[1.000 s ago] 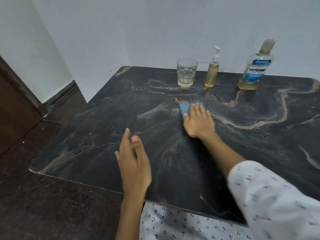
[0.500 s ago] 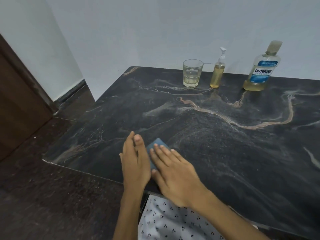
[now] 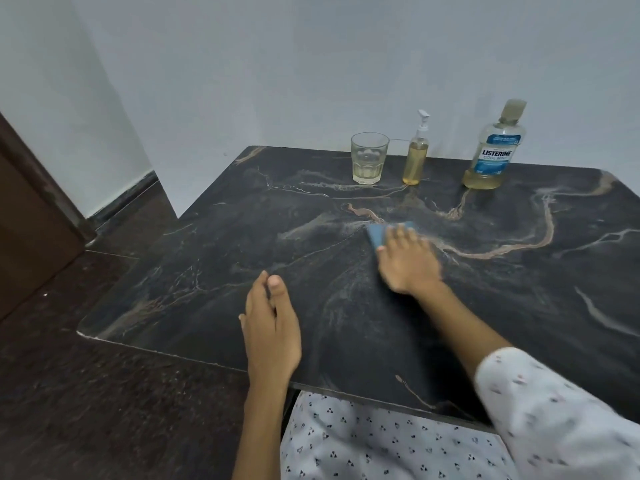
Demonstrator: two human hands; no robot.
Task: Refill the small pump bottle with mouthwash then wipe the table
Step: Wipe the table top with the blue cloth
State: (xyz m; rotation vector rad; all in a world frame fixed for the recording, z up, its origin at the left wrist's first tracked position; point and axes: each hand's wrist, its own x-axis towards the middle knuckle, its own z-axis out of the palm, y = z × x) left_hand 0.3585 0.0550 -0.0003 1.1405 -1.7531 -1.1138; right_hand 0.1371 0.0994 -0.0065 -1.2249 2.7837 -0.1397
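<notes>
My right hand (image 3: pixel 408 263) lies flat with straight fingers on a blue cloth (image 3: pixel 376 235), pressing it onto the dark marble table (image 3: pixel 519 306) near the middle. Only the cloth's far left part shows past my fingers. My left hand (image 3: pixel 270 327) rests edge-down on the table near the front edge, fingers straight, holding nothing. At the back stand the small pump bottle (image 3: pixel 416 157) with yellow liquid and the large Listerine mouthwash bottle (image 3: pixel 493 150), capped and nearly drained.
A clear glass (image 3: pixel 369 157) with a little pale liquid stands left of the pump bottle. The table abuts a white wall at the back. Dark floor and a brown door (image 3: pixel 31 230) lie to the left.
My right hand has slid the blue cloth from the front edge beside my left hand back out to the middle of the table. The left hand has stayed in place.
</notes>
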